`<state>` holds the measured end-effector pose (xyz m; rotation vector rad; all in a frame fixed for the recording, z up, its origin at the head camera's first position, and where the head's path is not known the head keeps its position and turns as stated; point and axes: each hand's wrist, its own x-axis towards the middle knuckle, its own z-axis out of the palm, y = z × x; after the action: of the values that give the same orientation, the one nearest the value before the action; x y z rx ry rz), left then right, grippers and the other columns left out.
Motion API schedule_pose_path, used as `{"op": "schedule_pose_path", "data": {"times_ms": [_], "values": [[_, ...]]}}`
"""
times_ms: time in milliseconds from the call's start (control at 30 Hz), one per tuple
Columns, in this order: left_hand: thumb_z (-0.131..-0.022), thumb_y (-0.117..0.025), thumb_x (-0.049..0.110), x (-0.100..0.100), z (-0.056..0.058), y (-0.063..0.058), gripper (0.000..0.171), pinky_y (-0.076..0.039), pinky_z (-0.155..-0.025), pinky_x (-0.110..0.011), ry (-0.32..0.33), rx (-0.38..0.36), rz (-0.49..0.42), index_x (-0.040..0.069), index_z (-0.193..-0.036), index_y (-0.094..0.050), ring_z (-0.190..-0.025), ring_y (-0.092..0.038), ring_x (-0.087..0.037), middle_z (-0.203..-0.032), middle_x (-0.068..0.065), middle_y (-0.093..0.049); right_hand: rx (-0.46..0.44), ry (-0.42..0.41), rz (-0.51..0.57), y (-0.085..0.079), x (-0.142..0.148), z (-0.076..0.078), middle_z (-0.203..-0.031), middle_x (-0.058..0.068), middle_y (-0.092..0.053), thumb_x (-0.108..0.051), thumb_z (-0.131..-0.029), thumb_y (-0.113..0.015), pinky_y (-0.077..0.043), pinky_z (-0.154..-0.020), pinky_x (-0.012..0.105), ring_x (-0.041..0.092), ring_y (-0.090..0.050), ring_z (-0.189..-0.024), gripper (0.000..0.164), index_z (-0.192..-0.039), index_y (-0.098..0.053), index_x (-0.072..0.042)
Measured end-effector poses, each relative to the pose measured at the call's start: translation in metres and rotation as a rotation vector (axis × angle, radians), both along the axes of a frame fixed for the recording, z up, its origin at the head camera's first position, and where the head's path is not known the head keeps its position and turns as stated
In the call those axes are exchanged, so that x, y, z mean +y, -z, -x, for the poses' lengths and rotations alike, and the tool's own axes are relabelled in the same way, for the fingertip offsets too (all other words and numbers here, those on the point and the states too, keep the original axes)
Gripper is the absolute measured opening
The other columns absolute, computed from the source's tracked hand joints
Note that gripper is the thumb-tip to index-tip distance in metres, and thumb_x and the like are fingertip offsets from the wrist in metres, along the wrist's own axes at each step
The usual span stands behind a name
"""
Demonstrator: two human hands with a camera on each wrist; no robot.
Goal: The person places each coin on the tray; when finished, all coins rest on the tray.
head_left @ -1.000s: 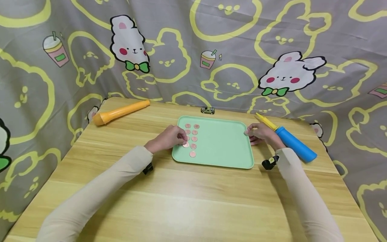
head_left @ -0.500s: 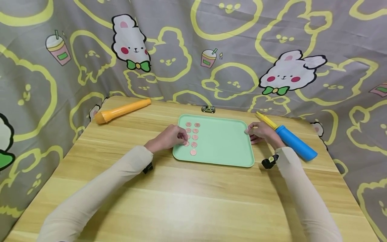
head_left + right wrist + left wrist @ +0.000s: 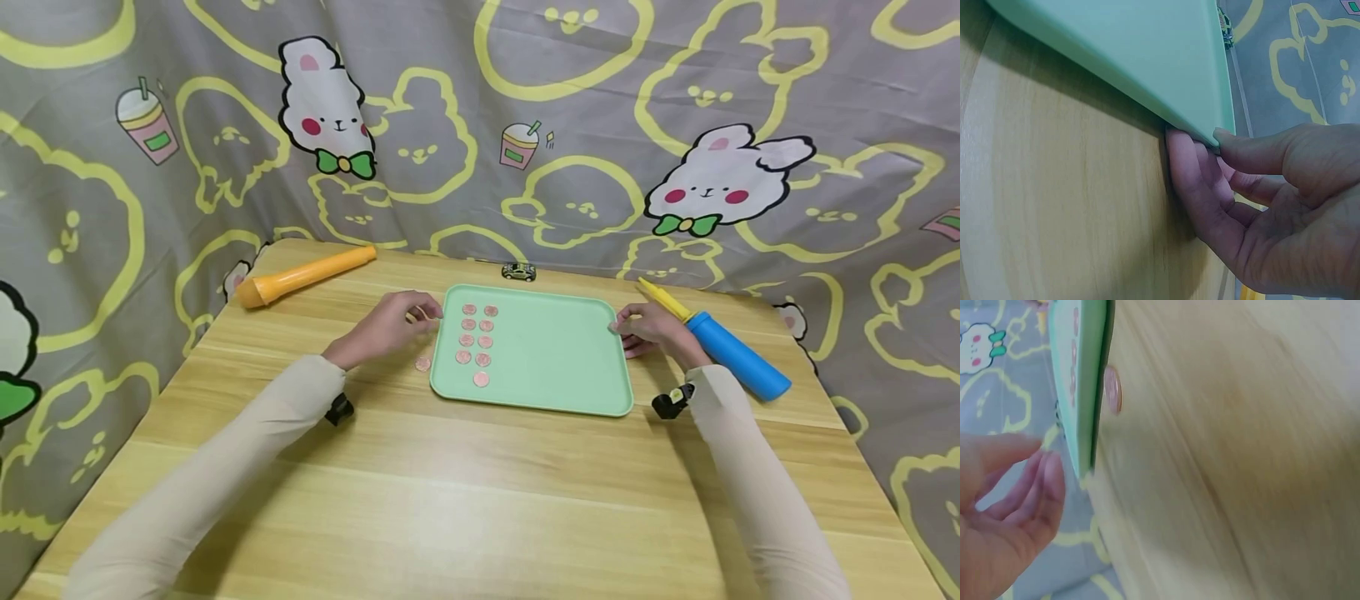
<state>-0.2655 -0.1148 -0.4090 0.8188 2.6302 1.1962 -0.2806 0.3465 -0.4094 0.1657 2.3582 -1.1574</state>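
Note:
A mint-green tray (image 3: pixel 555 358) lies on the wooden table, with copper coins (image 3: pixel 485 342) set out in two columns along its left side. One more coin (image 3: pixel 423 364) lies on the table just outside the tray's left edge. My left hand (image 3: pixel 390 325) is beside the tray's upper left edge, fingers loosely bent. In the left wrist view, that hand (image 3: pixel 997 556) holds nothing and a gap separates it from the tray (image 3: pixel 1088 394). At the right edge my right hand (image 3: pixel 648 325) pinches the tray's rim, thumb on top and fingers beneath, as the right wrist view confirms.
An orange microphone-shaped toy (image 3: pixel 307 275) lies at the back left. Behind the tray stands a small toy car (image 3: pixel 519 272). A blue and yellow hand pump (image 3: pixel 735 354) lies to the right. A patterned curtain (image 3: pixel 570 83) borders the table's back and sides.
My left hand has let go of a coin in the left column and moved left, off the tray. The coin outside the tray has come into sight. My right hand keeps its grip.

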Motion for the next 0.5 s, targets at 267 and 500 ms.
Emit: {"op": "schedule_pose_path", "data": {"times_ms": [267,500], "values": [[-0.093,-0.079,0.004,-0.019,0.0,0.005,0.03,-0.058,-0.085,-0.037,0.11,-0.127,0.099,0.0,-0.12,-0.069,-0.091,-0.068,-0.023,-0.105,-0.014,-0.071,0.005,0.014,0.003,-0.001,-0.001,0.0,-0.094,0.009,-0.06,-0.015,-0.109,-0.057,-0.063,-0.078,0.038,0.017,-0.063,-0.08,0.033,-0.132,-0.048,0.006],[-0.09,-0.084,0.009,-0.015,-0.009,0.013,0.023,-0.051,-0.077,-0.031,0.106,-0.137,0.135,0.003,-0.108,-0.072,-0.083,-0.059,-0.017,-0.093,-0.009,-0.066,0.014,-0.002,0.006,-0.001,-0.001,-0.002,-0.092,0.008,-0.061,-0.015,-0.11,-0.056,-0.063,-0.077,0.038,0.017,-0.064,-0.079,0.03,-0.129,-0.048,0.007]]}}
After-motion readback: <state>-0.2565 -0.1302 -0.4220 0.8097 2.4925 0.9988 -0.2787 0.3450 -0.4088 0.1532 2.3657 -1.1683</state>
